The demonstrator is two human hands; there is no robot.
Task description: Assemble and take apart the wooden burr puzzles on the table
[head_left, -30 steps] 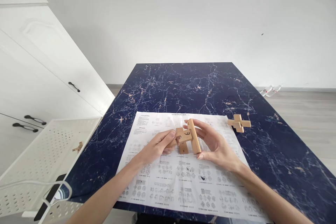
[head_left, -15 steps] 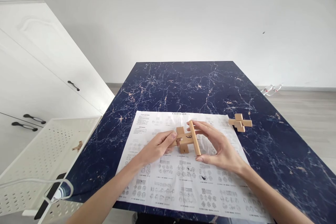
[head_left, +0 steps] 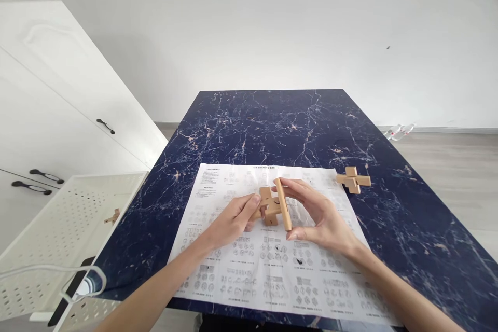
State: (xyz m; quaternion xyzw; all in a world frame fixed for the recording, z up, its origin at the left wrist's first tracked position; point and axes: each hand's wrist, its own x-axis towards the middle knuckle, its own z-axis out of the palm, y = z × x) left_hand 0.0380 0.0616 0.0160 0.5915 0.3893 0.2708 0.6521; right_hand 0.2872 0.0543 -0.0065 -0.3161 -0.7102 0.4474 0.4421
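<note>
Over a printed instruction sheet, my left hand pinches one end of a partly joined wooden burr puzzle. Crossing pieces with cut notches make up this assembly, and one carries a dark mark. My right hand grips a separate-looking wooden bar by its two ends, fingers at the far end and thumb at the near end. The bar stands across the right side of the assembly and covers part of it. Whether the two interlock, I cannot tell.
Another assembled wooden puzzle lies at the sheet's upper right corner on the dark blue marbled table. To the left, a perforated white cart holds a small wooden piece and a white cable. A white cabinet stands behind it.
The bar in my right hand has come closer to the assembly, covering more of its marked piece. My left hand keeps its hold. The whole view has shifted slightly.
</note>
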